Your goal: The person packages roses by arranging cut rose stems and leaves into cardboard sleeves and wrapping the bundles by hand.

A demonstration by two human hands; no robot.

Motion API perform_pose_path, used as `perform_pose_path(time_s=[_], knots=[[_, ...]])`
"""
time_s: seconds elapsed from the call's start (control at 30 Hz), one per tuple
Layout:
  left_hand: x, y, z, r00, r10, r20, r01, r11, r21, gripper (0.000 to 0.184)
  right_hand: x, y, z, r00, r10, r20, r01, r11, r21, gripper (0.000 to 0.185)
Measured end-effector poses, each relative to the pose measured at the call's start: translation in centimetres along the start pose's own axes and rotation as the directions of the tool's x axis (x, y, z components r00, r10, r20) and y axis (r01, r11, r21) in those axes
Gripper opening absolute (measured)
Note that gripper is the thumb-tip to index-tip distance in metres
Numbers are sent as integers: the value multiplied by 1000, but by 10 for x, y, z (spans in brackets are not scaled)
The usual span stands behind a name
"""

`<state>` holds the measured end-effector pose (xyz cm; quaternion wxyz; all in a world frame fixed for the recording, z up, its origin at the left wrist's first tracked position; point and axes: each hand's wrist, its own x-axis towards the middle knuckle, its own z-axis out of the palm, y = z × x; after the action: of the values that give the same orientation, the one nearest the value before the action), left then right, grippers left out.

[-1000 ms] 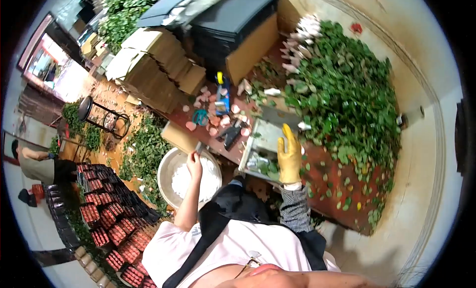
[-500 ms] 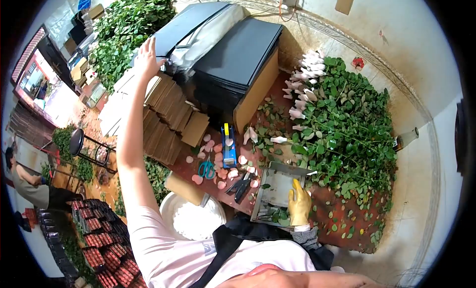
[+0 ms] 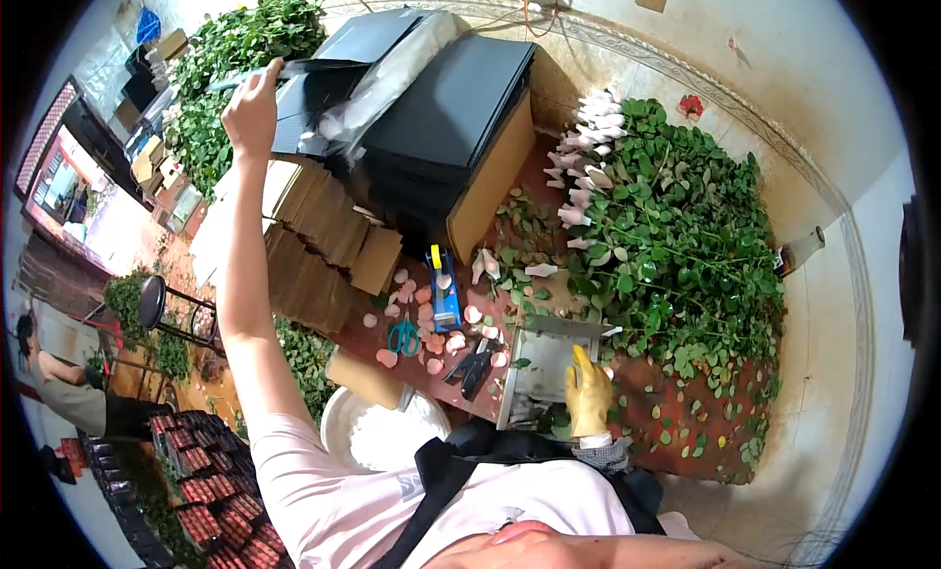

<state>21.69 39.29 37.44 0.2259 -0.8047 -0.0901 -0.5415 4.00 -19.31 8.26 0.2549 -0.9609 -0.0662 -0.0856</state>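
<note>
My bare left hand (image 3: 252, 110) is raised at the upper left, closed on the edge of a black sheet (image 3: 328, 71). That sheet bends up from the left stack of black sheets (image 3: 377, 30). Crumpled clear plastic (image 3: 397, 79) lies between this stack and the right one (image 3: 446, 98). My right hand (image 3: 589, 397), in a yellow glove, hovers over or rests on the right side of a grey metal tray (image 3: 549, 351); I cannot tell if it touches. Its fingers are stretched out with nothing seen in them.
Pale roses with leafy stems (image 3: 676, 226) lie on the red table. Nearby are a blue tape dispenser (image 3: 446, 299), teal scissors (image 3: 403, 338), a black stapler (image 3: 476, 368), loose petals and folded cardboard (image 3: 323, 221). Below stands a white bucket (image 3: 338, 427). Another person (image 3: 74, 397) is at far left.
My left hand has gone from open over the stack to closed on a black sheet, lifting its edge up and leftward. My right hand stays by the tray.
</note>
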Motion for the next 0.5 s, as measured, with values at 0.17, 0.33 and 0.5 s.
perform_pose_path(time_s=[0.17,0.33,0.5], knots=[[16,84,-89,967,208,-146,-249,889,-384,28,31,24,11,962,-97,254,-128,664,737,33],[-27,230,-192,676,708,-204,-682,496,-538,34,110,-100,-150,946,-323,-11,149,405,902,74],[-74,326,-211,745,625,-234,-541,361,-759,33,166,-131,-173,949,-247,-197,279,365,888,48]])
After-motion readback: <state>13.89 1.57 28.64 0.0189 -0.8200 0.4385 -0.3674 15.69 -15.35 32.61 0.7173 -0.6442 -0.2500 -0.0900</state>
